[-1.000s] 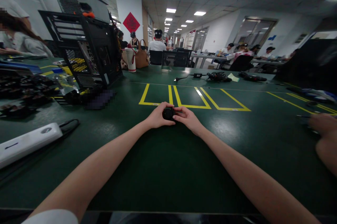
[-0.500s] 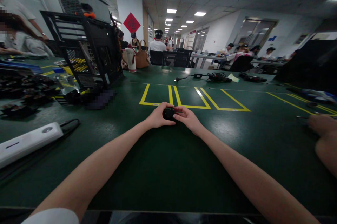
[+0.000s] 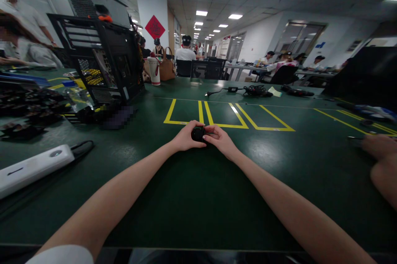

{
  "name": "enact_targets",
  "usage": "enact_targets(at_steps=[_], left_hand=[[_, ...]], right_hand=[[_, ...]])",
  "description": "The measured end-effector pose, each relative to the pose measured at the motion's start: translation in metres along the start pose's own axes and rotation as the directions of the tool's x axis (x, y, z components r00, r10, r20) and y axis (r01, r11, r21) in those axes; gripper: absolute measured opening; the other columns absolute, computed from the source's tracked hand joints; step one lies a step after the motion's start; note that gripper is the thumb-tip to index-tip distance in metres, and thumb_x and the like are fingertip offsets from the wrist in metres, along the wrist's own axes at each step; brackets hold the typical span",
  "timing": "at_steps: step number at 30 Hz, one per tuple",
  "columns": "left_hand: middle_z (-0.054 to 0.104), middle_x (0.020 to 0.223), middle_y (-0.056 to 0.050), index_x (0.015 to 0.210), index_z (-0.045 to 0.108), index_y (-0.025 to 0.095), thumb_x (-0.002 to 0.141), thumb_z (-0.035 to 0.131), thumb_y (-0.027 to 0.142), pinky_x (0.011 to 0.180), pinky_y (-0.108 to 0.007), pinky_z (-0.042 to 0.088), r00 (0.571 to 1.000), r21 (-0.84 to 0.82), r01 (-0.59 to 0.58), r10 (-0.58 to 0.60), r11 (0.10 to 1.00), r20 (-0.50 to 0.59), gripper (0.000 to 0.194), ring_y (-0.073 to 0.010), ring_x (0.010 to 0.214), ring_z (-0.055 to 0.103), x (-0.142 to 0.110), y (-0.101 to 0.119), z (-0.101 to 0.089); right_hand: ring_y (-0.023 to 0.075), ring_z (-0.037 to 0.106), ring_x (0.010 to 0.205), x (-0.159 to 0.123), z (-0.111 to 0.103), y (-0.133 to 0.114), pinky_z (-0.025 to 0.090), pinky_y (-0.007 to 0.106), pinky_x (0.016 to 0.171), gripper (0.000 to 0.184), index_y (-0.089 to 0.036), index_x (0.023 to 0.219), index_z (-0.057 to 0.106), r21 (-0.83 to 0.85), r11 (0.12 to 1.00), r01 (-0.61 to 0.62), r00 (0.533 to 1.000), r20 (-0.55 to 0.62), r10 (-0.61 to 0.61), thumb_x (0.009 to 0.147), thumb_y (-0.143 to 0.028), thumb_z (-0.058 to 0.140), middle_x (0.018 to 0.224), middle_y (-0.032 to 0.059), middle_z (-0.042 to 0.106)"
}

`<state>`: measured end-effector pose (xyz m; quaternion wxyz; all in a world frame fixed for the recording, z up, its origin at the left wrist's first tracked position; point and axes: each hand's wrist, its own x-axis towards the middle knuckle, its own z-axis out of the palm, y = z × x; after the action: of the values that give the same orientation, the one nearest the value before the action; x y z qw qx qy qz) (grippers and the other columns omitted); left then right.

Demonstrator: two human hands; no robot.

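A small, dark, roundish object (image 3: 197, 134) sits between my hands over the green tabletop (image 3: 198, 198); its kind is too dark to make out. Thumb and fingers of my left hand (image 3: 187, 136) curl round its left side. My right hand (image 3: 221, 140) pinches at its right side with the thumb and fingertips. Just beyond my hands lie yellow tape outlines (image 3: 228, 126) on the table.
At the left stand a black computer case (image 3: 108, 57), a white power strip (image 3: 37, 169) and a pile of dark parts (image 3: 27, 103). Cables (image 3: 257, 91) lie at the back. A co-worker's hand (image 3: 380, 146) is at the right edge.
My hands and the dark object stay in nearly the same place. At the far left, a standing person has shifted slightly.
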<state>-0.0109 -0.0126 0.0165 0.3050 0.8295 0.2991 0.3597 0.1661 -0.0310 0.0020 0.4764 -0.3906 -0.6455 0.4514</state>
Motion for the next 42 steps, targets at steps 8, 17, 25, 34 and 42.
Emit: enact_targets(at_steps=[8, 17, 25, 34, 42], left_hand=[[0.047, 0.106, -0.007, 0.106, 0.042, 0.021, 0.057, 0.071, 0.029, 0.084, -0.043, 0.039, 1.0, 0.003, -0.008, 0.008, 1.0, -0.012, 0.058, -0.0223, 0.095, 0.05, 0.0012, -0.0046, 0.0027], [0.048, 0.104, -0.006, 0.106, 0.042, 0.021, 0.056, 0.071, 0.03, 0.085, -0.043, 0.038, 1.0, 0.005, -0.016, 0.016, 1.0, -0.016, 0.058, -0.0221, 0.095, 0.05, 0.0014, -0.0066, 0.0034], [0.047, 0.106, -0.007, 0.106, 0.042, 0.021, 0.057, 0.07, 0.03, 0.084, -0.043, 0.039, 1.0, 0.0, -0.01, 0.01, 1.0, -0.001, 0.057, -0.0222, 0.095, 0.05, 0.0012, -0.0053, 0.0018], [0.047, 0.106, -0.007, 0.107, 0.043, 0.021, 0.058, 0.07, 0.031, 0.083, -0.044, 0.039, 1.0, -0.021, 0.012, -0.012, 1.0, 0.01, 0.056, -0.0219, 0.094, 0.05, 0.0009, -0.0018, 0.0005], [0.048, 0.103, -0.006, 0.105, 0.044, 0.02, 0.055, 0.072, 0.027, 0.085, -0.044, 0.038, 1.0, -0.025, -0.01, 0.009, 1.0, -0.023, 0.058, -0.022, 0.095, 0.05, 0.002, -0.0059, 0.0037]], right_hand=[[0.0157, 0.057, 0.094, -0.0013, -0.004, 0.0021, 0.043, 0.035, 0.087, 0.034, -0.021, 0.092, 0.05, 0.059, 0.998, 0.011, 0.996, 0.089, -0.016, 0.062, -0.021, 0.066, 0.1, 0.0014, 0.054], [0.0152, 0.057, 0.089, 0.0018, -0.0009, 0.0025, 0.043, 0.034, 0.085, 0.027, -0.021, 0.091, 0.051, -0.005, 1.0, 0.027, 1.0, 0.0, -0.027, 0.067, -0.025, 0.062, 0.096, 0.0017, 0.055], [0.0156, 0.057, 0.091, -0.0011, -0.0024, 0.0005, 0.043, 0.035, 0.085, 0.03, -0.021, 0.091, 0.051, 0.075, 0.997, 0.005, 0.998, 0.068, -0.01, 0.064, -0.022, 0.065, 0.1, 0.0012, 0.055], [0.0156, 0.057, 0.09, 0.0, -0.0004, -0.0014, 0.043, 0.037, 0.086, 0.027, -0.021, 0.092, 0.052, 0.016, 1.0, 0.011, 1.0, 0.002, -0.011, 0.067, -0.025, 0.062, 0.099, 0.0021, 0.056], [0.0146, 0.058, 0.088, -0.0007, -0.0015, 0.0034, 0.043, 0.036, 0.086, 0.03, -0.021, 0.09, 0.051, 0.079, 0.997, 0.004, 0.999, 0.032, -0.007, 0.064, -0.026, 0.065, 0.099, 0.0014, 0.056]])
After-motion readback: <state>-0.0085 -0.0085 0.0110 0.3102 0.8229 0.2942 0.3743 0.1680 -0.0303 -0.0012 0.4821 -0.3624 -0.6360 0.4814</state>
